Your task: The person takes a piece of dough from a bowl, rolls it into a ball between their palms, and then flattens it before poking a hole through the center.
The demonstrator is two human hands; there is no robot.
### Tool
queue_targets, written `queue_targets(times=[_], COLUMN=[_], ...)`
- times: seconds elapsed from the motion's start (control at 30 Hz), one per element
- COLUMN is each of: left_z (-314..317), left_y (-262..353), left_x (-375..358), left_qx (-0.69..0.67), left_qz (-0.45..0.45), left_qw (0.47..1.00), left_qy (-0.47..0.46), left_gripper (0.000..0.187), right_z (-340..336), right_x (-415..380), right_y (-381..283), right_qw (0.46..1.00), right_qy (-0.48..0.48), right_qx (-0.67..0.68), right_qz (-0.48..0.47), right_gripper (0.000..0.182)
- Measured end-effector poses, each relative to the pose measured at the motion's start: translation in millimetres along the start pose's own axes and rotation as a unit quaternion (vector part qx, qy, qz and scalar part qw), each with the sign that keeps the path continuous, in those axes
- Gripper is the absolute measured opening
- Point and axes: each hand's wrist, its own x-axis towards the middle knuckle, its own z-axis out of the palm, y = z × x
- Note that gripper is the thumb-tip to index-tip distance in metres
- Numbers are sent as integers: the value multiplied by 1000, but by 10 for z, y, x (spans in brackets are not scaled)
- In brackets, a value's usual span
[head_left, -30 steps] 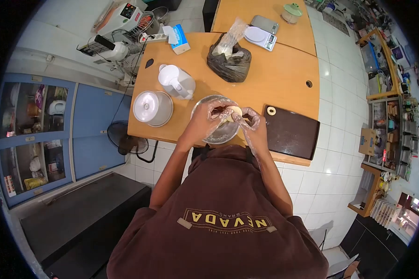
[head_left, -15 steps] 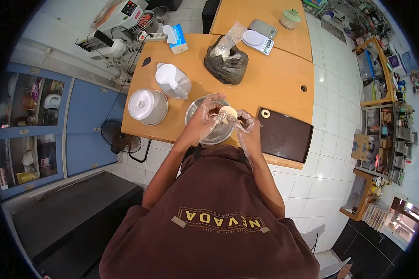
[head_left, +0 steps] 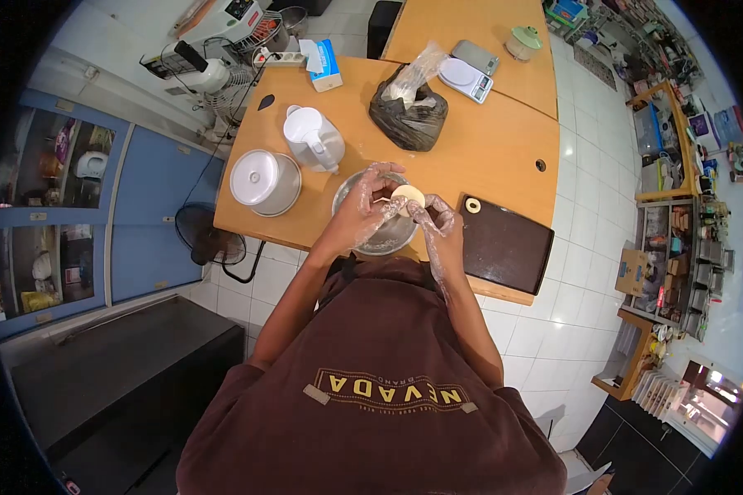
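Observation:
Over the metal bowl, a small round, pale piece of dough is held up between both hands. My left hand grips its left side with thumb and fingers. My right hand pinches its lower right edge. Flour or dough residue whitens the fingers of both hands. Right of the hands lies a dark baking tray, with a small ring of dough near its upper left corner. The inside of the bowl is partly hidden by my hands.
On the wooden table left of the bowl stand a white pitcher and a lidded white container. Farther back are a black plastic bag, a kitchen scale and a blue box. A fan stands beside the table.
The view has shifted slightly. The dough piece has turned a little between my fingers, and the fingers of my right hand have shifted along its edge. The ring on the tray stays put.

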Motion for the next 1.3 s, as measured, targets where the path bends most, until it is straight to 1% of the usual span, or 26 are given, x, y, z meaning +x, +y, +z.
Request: queue_targets(times=[0.1, 0.2, 0.3, 0.4, 0.5, 0.6, 0.7, 0.77, 0.9, 1.0, 1.1, 1.2, 1.3], left_z=[-28, -39, -73, -95, -120, -87, -74, -73, -102, -113, -118, -75, -93], left_y=[5, -33, 30, 26, -55, -72, -153, -107, -82, -68, -125, -61, -100], left_x=[-20, -29, -41, -43, -43, -66, -67, -76, -72, -51, -38, -58, -65], left_qx=[19, 52, 55, 69, 68, 35, 37, 64, 131, 119, 59, 7, 10], left_qz=[12, 15, -18, -29, -5, -24, -6, -12, -11, -47, 2, -37, -58], left_qw=[1000, 998, 998, 997, 998, 999, 999, 997, 991, 992, 998, 999, 998], left_qy=[2, 34, 13, 15, 12, 19, 37, 32, 34, 11, -3, 13, 7], left_gripper=[46, 40, 33, 28, 28, 30, 31, 31, 30, 33, 35, 36, 36], right_z=[-3, -40, -45, -32, -19, -6, -3, 14, -14, -19, 0, -7, -18], right_x=[-13, 0, 21, 28, 26, 38, 39, 18, 27, 16, -16, -34, -11], right_y=[37, 88, 100, 71, 66, 161, 204, 138, 162, 149, 128, 158, 202], right_qw=[1000, 1000, 999, 999, 998, 999, 999, 999, 997, 996, 996, 995, 997], right_qy=[-8, -10, -7, -10, -12, 5, 13, 7, -7, -15, -24, -38, -22], right_qx=[-8, -23, -33, -49, -52, -31, -19, -25, -62, -70, -76, -79, -54], right_qz=[-11, -19, -12, -14, -17, -20, -23, -21, -47, -44, -35, -43, -47], right_gripper=[13, 16, 17, 16, 16, 19, 18, 18, 18, 17, 13, 12, 14])
